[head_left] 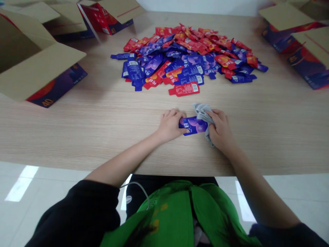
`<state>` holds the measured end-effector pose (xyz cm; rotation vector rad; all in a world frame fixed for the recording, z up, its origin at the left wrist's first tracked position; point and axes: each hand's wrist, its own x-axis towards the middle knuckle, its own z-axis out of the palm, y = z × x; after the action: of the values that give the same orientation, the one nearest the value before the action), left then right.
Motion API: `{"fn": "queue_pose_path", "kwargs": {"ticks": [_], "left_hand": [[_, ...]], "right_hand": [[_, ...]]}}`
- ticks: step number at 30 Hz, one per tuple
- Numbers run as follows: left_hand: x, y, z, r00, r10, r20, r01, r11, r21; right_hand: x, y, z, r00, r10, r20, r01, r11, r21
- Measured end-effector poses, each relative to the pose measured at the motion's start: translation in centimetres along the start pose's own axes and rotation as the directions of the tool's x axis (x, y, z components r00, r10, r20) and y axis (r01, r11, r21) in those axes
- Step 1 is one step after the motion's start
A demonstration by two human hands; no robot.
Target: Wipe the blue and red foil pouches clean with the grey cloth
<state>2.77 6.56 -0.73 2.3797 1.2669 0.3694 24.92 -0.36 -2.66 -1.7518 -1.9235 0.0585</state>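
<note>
Just above the tabletop, near its front edge, a blue-purple sachet lies flat between my two hands, its printed side up. My left hand is closed on the sachet's left end, thumb below and fingers above. A grey cloth is bunched in my right hand, which is closed around it. The cloth covers the sachet's right end; whether my right fingers also grip the sachet through it is hidden. Beyond my hands, a red sachet lies at the near edge of a heap of red and blue sachets.
Open cardboard boxes stand around the wooden table: a large box at the left, a red-sided box behind it, and another box at the right. The table's front edge runs close to my body.
</note>
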Motion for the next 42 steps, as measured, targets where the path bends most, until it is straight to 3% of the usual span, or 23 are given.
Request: {"fn": "queue_pose_path", "kwargs": {"ticks": [3, 6, 8, 10, 13, 15, 18, 20, 23, 28, 32, 34, 37, 40, 42], "left_hand": [[0.0, 0.0, 0.2, 0.999, 0.011, -0.032, -0.016, 0.989, -0.144], [-0.3, -0.3, -0.4, 0.989, 0.140, -0.056, -0.150, 0.953, -0.263], [-0.6, -0.8, -0.8, 0.965, 0.236, -0.111, -0.254, 0.947, -0.197], [-1.0, -1.2, -1.1, 0.932, 0.341, -0.121, -0.346, 0.938, -0.021], [-1.7, -1.7, -0.9, 0.887, 0.462, -0.003, -0.455, 0.874, 0.174], [-2.2, -1.8, -0.7, 0.877, 0.477, 0.063, -0.479, 0.854, 0.203], [-2.9, -1.7, -0.9, 0.882, 0.463, 0.083, -0.470, 0.856, 0.214], [-3.4, -1.6, -1.1, 0.895, 0.442, 0.055, -0.442, 0.866, 0.233], [-3.9, -1.9, -1.1, 0.921, 0.389, 0.024, -0.381, 0.887, 0.262], [-4.9, -2.0, -0.2, 0.937, 0.328, 0.117, -0.349, 0.887, 0.302], [-6.0, -1.0, 0.5, 0.979, 0.178, 0.102, -0.204, 0.906, 0.371], [-6.4, -0.5, 0.5, 0.985, 0.136, 0.105, -0.167, 0.904, 0.394], [-6.5, -0.2, 0.3, 0.982, 0.109, 0.157, -0.166, 0.895, 0.415], [-6.3, -0.1, -0.1, 0.979, 0.082, 0.185, -0.155, 0.893, 0.423], [-6.2, 0.0, -0.4, 0.981, 0.069, 0.180, -0.141, 0.894, 0.425]], "right_hand": [[0.3, -0.3, -0.6, 1.000, 0.016, -0.014, -0.015, 0.994, 0.107], [0.2, -1.1, -1.8, 0.995, 0.090, -0.044, -0.079, 0.975, 0.208], [-0.2, -1.9, -2.6, 0.988, 0.136, -0.070, -0.115, 0.961, 0.251], [-0.6, -2.6, -3.2, 0.982, 0.155, -0.111, -0.119, 0.954, 0.276], [-1.3, -3.3, -3.2, 0.985, 0.125, -0.120, -0.093, 0.966, 0.241], [-1.6, -3.8, -2.6, 0.998, 0.063, -0.026, -0.058, 0.983, 0.177], [-2.0, -4.4, -1.4, 0.994, 0.033, 0.107, -0.035, 0.999, 0.019], [-2.2, -4.7, -1.0, 0.990, 0.061, 0.129, -0.052, 0.996, -0.077], [-2.1, -4.3, -1.1, 0.987, 0.087, 0.137, -0.081, 0.995, -0.052], [0.2, -3.3, -2.6, 0.995, 0.103, 0.013, -0.104, 0.983, 0.150], [3.3, -5.6, -2.0, 0.996, 0.029, -0.084, -0.019, 0.994, 0.107], [4.4, -7.4, -0.4, 0.998, -0.047, -0.033, 0.049, 0.997, 0.053], [4.9, -9.3, 2.4, 0.978, -0.160, 0.133, 0.169, 0.984, -0.060], [4.4, -9.2, 3.5, 0.940, -0.230, 0.252, 0.270, 0.954, -0.134], [3.8, -8.2, 3.0, 0.944, -0.206, 0.259, 0.257, 0.949, -0.184]]}}
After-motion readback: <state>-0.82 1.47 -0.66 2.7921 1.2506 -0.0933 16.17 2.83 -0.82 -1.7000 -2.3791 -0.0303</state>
